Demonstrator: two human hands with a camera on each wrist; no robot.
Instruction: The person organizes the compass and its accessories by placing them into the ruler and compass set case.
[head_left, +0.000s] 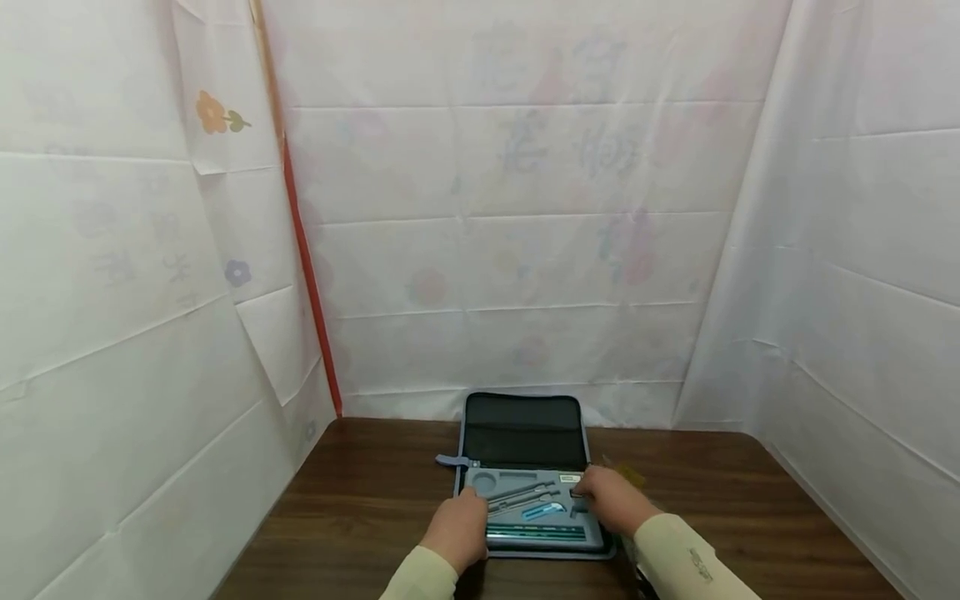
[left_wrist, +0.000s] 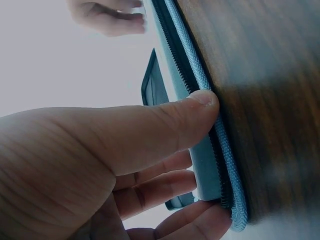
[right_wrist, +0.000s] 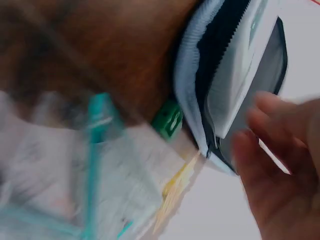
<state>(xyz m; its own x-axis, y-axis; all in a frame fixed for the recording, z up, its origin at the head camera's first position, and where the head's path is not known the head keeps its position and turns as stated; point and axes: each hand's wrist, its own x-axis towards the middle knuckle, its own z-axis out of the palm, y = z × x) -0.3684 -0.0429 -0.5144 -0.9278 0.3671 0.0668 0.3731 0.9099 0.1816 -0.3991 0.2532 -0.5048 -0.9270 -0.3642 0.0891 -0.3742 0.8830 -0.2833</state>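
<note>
An unfolded zip-up case [head_left: 525,429] with a grey moulded tray [head_left: 517,479] lies on the table, its dark lid toward the back. In the tray are slim metal drawing tools [head_left: 517,497], a light-blue cutter [head_left: 543,511] and green pencils [head_left: 536,532]. My left hand [head_left: 459,525] grips the case's front left part; in the left wrist view its thumb [left_wrist: 165,120] presses the zip edge, fingers lying along the side. My right hand [head_left: 613,498] is over the tray's right side, fingertips by a small dark piece [head_left: 576,493]. Blur hides whether they hold it.
In the right wrist view a clear plastic bag with a teal strip [right_wrist: 95,160], a green item [right_wrist: 168,120] and yellowish thin pieces [right_wrist: 175,187] lie right of the case. A light-blue strap [head_left: 453,460] sticks out left. White sheets [head_left: 510,250] hang around the wooden table [head_left: 360,483].
</note>
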